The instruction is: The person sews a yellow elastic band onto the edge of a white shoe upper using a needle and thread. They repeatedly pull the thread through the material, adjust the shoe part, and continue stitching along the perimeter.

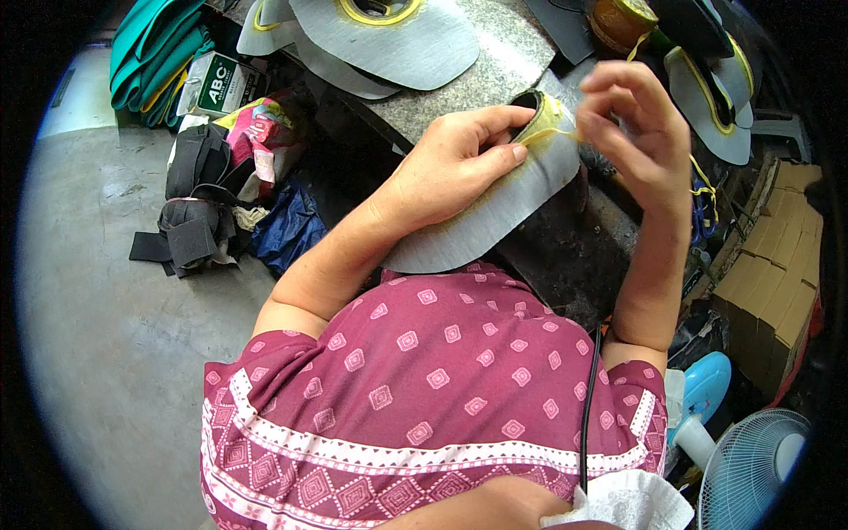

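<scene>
My left hand (464, 159) is closed on a grey, rounded shoe-upper-like sheet piece (495, 216), its thumb on top and its fingers in the dark opening at the far end. Yellow edging, smeared in places, rims that opening (549, 110). From there a thin yellow strip (552, 134) runs to the curled fingertips of my right hand (632, 128), which is raised beside the piece and slightly blurred. The near end of the piece rests close against my patterned shirt.
Similar grey pieces (397, 44) lie on the speckled stone tabletop (486, 79); others (707, 97) sit at the far right. A brown, round container (618, 22) stands at the back. Black scraps (194, 230) and a blue bag (287, 230) lie left, cardboard (768, 265) and a fan (751, 468) right.
</scene>
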`<action>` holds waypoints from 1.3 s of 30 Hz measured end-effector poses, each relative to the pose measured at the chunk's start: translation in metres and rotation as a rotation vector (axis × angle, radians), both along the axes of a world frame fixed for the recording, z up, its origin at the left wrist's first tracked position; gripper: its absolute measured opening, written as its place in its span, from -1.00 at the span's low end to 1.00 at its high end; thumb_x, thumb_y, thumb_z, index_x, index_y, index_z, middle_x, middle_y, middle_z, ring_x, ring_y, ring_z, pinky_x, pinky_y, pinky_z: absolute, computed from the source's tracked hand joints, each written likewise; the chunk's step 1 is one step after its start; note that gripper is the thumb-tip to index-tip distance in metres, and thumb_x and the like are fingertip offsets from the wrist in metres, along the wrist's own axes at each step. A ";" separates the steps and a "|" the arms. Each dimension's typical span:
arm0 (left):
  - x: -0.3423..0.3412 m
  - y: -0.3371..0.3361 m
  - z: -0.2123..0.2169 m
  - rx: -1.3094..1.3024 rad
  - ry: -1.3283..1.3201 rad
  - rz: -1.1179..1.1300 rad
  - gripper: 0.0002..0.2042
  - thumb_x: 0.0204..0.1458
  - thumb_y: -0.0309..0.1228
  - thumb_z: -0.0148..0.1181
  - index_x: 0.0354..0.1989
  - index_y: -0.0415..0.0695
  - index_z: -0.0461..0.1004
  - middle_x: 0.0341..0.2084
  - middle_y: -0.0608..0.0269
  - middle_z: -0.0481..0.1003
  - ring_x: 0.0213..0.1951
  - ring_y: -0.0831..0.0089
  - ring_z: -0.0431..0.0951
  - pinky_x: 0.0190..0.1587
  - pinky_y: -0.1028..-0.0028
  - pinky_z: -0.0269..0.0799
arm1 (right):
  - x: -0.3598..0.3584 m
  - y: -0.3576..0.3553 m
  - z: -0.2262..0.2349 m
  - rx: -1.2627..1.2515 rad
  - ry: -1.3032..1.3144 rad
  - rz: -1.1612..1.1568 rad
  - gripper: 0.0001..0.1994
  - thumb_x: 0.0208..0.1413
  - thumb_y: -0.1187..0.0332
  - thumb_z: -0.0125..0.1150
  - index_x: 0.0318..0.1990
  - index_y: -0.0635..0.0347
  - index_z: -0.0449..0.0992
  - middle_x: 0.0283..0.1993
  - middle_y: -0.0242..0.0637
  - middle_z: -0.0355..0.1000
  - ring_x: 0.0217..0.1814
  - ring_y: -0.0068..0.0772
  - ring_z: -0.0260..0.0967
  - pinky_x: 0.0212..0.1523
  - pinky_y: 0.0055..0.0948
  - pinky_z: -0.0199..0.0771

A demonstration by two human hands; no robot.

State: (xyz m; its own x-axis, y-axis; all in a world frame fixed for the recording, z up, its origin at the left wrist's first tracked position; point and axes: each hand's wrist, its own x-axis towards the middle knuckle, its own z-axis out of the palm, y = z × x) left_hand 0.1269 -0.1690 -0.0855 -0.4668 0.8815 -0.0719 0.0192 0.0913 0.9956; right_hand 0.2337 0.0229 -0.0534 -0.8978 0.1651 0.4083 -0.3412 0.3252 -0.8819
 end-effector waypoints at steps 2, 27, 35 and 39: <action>0.001 -0.003 0.001 0.041 0.006 0.021 -0.60 0.13 -0.48 0.14 0.15 -0.34 0.39 -0.46 0.40 0.46 -0.42 0.70 0.37 -0.35 0.61 0.34 | 0.006 0.006 0.011 -0.202 -0.044 0.219 -0.60 0.03 0.64 0.27 0.05 0.18 0.41 -0.32 -0.43 0.46 -0.29 -0.64 0.42 -0.27 -0.62 0.42; 0.006 -0.008 0.003 0.215 0.345 -0.024 -0.55 0.13 -0.54 0.11 0.22 -0.35 0.32 -0.09 -0.08 0.55 -0.10 0.40 0.59 -0.05 0.46 0.48 | -0.005 -0.023 -0.011 -0.393 0.103 -0.264 -0.68 0.11 0.66 0.17 -0.04 0.18 0.26 -0.28 -0.26 0.50 -0.24 -0.55 0.48 -0.13 -0.57 0.49; 0.004 -0.007 0.003 0.228 0.258 -0.017 -0.54 0.14 -0.57 0.10 0.24 -0.37 0.28 -0.08 0.01 0.55 -0.09 0.52 0.52 -0.03 0.51 0.45 | -0.004 -0.033 -0.013 -0.201 0.154 -0.324 -0.66 0.07 0.66 0.22 -0.06 0.19 0.26 -0.26 -0.23 0.52 -0.21 -0.52 0.51 -0.11 -0.57 0.50; 0.004 -0.007 0.003 0.234 0.266 -0.016 -0.54 0.14 -0.56 0.09 0.25 -0.37 0.28 -0.11 0.04 0.55 -0.12 0.53 0.52 -0.07 0.52 0.45 | -0.006 -0.035 -0.016 -0.282 0.210 -0.319 -0.64 0.06 0.67 0.25 -0.06 0.19 0.26 -0.26 -0.23 0.52 -0.22 -0.51 0.52 -0.10 -0.56 0.51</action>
State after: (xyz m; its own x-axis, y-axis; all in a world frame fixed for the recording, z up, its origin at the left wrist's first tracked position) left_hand 0.1313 -0.1762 -0.0830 -0.4277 0.8672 0.2549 0.2801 -0.1410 0.9496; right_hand 0.2275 -0.0117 -0.0695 -0.6875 0.5493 0.4749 -0.4434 0.2003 -0.8736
